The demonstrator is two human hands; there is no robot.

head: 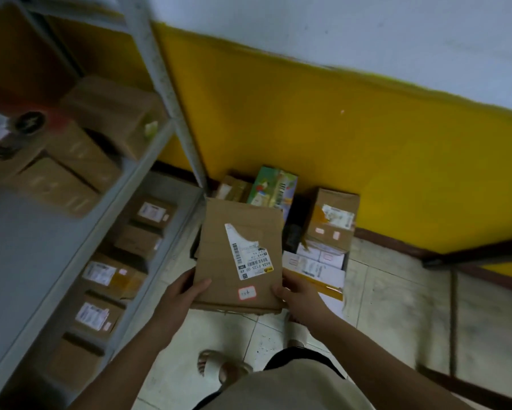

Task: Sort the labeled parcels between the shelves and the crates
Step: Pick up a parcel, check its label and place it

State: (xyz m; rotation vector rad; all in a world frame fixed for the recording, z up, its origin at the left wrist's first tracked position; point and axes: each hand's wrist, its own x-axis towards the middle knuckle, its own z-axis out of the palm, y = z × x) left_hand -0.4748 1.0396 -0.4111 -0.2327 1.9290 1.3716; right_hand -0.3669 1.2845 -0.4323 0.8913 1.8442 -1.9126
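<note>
I hold a flat brown cardboard parcel [237, 255] in front of me, above the floor. It carries a torn white shipping label and a small red-edged sticker near its near edge. My left hand [183, 294] grips its near left corner, thumb on top. My right hand [296, 291] grips the near right corner, thumb on the top face. Just beyond the parcel, a dark crate [293, 238] on the floor against the yellow wall holds several parcels: a brown box [331, 220], a colourful box [272, 184] and white packages [316, 264].
A grey metal shelf unit [148, 161] stands at the left. Its upper shelf bears brown boxes [71, 161]; the lower shelf bears several labeled boxes [101, 273]. My sandaled foot [219, 368] stands on the tiled floor. A dark frame [452, 261] lies at the right.
</note>
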